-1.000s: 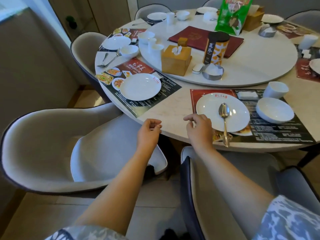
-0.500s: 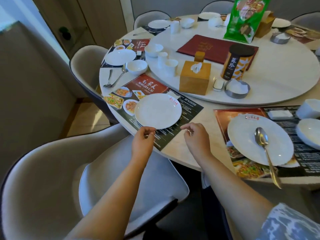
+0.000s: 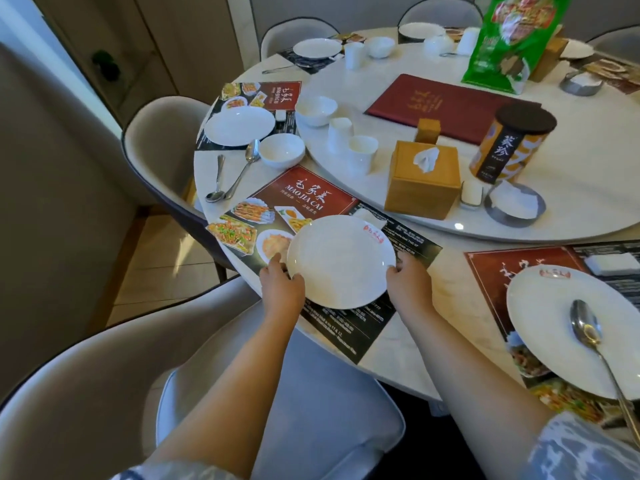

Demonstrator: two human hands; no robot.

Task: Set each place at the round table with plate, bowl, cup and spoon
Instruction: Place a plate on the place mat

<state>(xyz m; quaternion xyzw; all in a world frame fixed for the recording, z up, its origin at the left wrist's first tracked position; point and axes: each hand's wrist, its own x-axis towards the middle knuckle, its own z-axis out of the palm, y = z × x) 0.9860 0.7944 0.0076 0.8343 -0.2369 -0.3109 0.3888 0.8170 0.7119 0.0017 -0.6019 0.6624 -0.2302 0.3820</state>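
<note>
Gripping opposite rims of a white plate [image 3: 341,261], the left hand [image 3: 281,289] and right hand [image 3: 408,289] hold it over a placemat [image 3: 311,199] printed "MAO JIA CAI", near the round table's [image 3: 446,282] near-left edge. Red writing on the plate's far rim is unreadable. 2 spoons [image 3: 228,181] and a bowl [image 3: 281,150] lie farther left; bare marble stays open to the right.

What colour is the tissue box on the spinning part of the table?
The tissue box is tan, like light wood, with a white tissue sticking out. The head view shows it.
</note>
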